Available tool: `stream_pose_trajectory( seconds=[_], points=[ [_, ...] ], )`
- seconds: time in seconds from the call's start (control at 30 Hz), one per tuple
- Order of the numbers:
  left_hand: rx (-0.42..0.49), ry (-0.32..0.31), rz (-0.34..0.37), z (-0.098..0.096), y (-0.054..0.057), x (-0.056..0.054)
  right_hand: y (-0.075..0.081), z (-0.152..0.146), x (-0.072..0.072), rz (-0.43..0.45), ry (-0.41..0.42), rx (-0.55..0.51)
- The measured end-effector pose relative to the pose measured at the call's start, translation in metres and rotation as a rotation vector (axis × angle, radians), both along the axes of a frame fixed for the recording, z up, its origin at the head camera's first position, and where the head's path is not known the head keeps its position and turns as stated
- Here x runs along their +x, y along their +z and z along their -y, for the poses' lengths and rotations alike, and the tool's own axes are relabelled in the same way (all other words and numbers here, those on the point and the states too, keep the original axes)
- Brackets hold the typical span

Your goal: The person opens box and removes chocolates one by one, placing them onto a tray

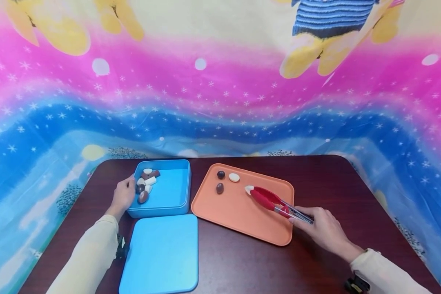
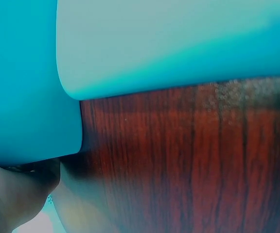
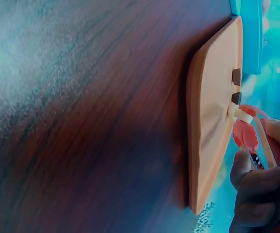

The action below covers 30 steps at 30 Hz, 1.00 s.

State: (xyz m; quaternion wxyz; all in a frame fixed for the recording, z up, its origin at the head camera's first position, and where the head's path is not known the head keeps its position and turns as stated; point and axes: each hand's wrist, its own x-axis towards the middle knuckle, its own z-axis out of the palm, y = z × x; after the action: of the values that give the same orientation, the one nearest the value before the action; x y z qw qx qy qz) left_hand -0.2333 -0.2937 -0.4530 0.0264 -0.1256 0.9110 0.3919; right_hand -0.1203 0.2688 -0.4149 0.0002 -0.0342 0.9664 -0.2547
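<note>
My right hand (image 1: pixel 325 228) holds red-tipped metal tongs (image 1: pixel 264 199) over the right part of an orange tray (image 1: pixel 239 220). Between the tong tips sits a white chocolate-like piece (image 3: pixel 243 115). Two dark brown pieces, one round (image 1: pixel 221 174) and one oval (image 1: pixel 219 188), lie on the tray beside a white oval one (image 1: pixel 234 177). With my left hand (image 1: pixel 124 195) I grip the left wall of an open blue box (image 1: pixel 172 210). Several brown and white pieces (image 1: pixel 145 183) are gathered along that side inside it.
A flat blue lid (image 1: pixel 161 253) lies in front of the box on the dark wooden table (image 1: pixel 239 269). The tray stands just right of the box. A colourful patterned cloth (image 1: pixel 213 102) hangs behind the table and along its sides.
</note>
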Motion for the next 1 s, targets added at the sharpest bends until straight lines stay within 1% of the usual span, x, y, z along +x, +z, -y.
stream_pose_trajectory(
  seconds=[0.3,0.47,0.67,0.83,1.0],
  points=[
    [-0.006,-0.004,-0.003,0.001,-0.001,0.001,-0.005,-0.006,-0.008,0.037,-0.002,-0.040],
    [-0.004,-0.010,-0.010,0.001,0.000,0.001,-0.009,-0.009,-0.011,0.062,0.021,-0.084],
    [0.000,-0.010,-0.011,0.001,-0.001,0.001,-0.011,-0.011,-0.015,0.103,0.041,-0.112],
    [0.007,-0.007,-0.014,0.001,0.000,0.000,-0.011,-0.013,-0.019,0.112,0.056,-0.120],
    [0.005,-0.006,-0.013,0.000,0.000,-0.001,-0.011,-0.016,-0.021,0.126,0.054,-0.122]
  ],
)
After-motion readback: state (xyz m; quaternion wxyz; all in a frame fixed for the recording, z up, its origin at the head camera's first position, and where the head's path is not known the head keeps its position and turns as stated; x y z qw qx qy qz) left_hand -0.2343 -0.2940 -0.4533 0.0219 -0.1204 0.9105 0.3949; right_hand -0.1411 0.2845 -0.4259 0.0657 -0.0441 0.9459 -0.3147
